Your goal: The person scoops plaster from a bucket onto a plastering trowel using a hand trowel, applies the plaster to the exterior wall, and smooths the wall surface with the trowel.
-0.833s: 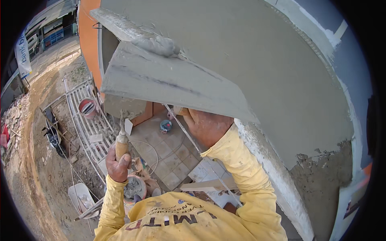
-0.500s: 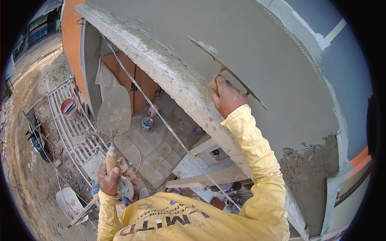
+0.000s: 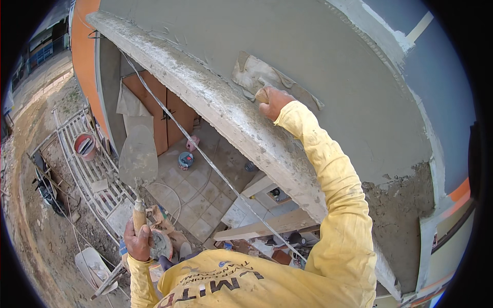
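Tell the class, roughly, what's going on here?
A person in a yellow shirt is working at a grey wall. The right grip holds a cement-smeared float at the wall, just above a concrete ledge. The left grip holds a trowel by its handle, blade pointing away from the body. Most of the wall looks smooth; a darker patch toward the picture's lower right is rough.

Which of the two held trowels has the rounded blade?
The rounded trowel in the left hand; the long trowel in the right hand has a straight-edged, roughly rectangular blade.
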A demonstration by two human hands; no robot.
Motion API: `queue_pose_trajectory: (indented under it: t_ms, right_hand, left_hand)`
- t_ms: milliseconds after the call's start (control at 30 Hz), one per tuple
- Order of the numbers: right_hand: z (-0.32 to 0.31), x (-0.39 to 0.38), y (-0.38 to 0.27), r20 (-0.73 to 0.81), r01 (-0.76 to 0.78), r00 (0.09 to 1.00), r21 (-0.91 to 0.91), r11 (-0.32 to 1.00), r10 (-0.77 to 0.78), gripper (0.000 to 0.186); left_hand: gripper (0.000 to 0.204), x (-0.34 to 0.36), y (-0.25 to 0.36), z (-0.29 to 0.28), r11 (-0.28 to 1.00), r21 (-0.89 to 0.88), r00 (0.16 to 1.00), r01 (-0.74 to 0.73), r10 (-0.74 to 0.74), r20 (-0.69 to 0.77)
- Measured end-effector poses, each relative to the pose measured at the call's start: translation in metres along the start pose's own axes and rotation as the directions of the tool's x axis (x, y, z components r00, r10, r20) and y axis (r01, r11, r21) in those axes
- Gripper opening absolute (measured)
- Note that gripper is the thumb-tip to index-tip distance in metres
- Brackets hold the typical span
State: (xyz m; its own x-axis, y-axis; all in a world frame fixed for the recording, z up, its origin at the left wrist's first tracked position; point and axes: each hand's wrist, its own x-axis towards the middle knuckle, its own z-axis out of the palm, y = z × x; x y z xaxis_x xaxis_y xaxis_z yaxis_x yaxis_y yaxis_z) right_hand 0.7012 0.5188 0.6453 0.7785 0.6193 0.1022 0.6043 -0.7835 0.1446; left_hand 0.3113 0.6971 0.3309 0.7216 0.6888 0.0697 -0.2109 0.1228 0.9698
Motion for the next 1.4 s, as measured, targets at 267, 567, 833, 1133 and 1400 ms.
queue_pose_trajectory:
  t_ms: [267, 567, 833, 1133, 1400]
  right_hand:
    - [-0.093, 0.031, 0.022, -0.404, -0.007, 0.914, 0.034, 0.999, 0.020, 0.048]
    - [-0.094, -0.032, 0.004, -0.493, 0.143, 0.869, 0.148, 0.979, -0.052, 0.045]
    - [0.019, -0.036, 0.004, 0.010, -0.020, 1.000, 0.050, 0.999, 0.020, 0.043]
    - [0.004, -0.022, -0.035, 0.056, -0.120, 0.991, -0.083, 0.989, 0.125, 0.044]
    - [-0.083, 0.019, -0.031, -0.424, -0.221, 0.884, -0.002, 0.975, 0.199, 0.045]
  left_hand:
    - [0.056, -0.007, 0.015, 0.001, 0.997, 0.082, 0.999, -0.016, 0.013, 0.033]
    - [0.057, -0.018, 0.012, -0.012, 0.998, -0.023, 0.996, 0.066, -0.067, -0.060]
    - [0.053, -0.016, 0.019, -0.010, 0.995, 0.055, 0.996, 0.087, -0.088, 0.009]
    - [0.054, -0.012, 0.021, 0.008, 0.994, 0.001, 0.992, 0.106, -0.105, 0.075]
    - [0.053, -0.021, 0.022, 0.007, 0.993, 0.037, 0.983, 0.109, -0.113, 0.143]
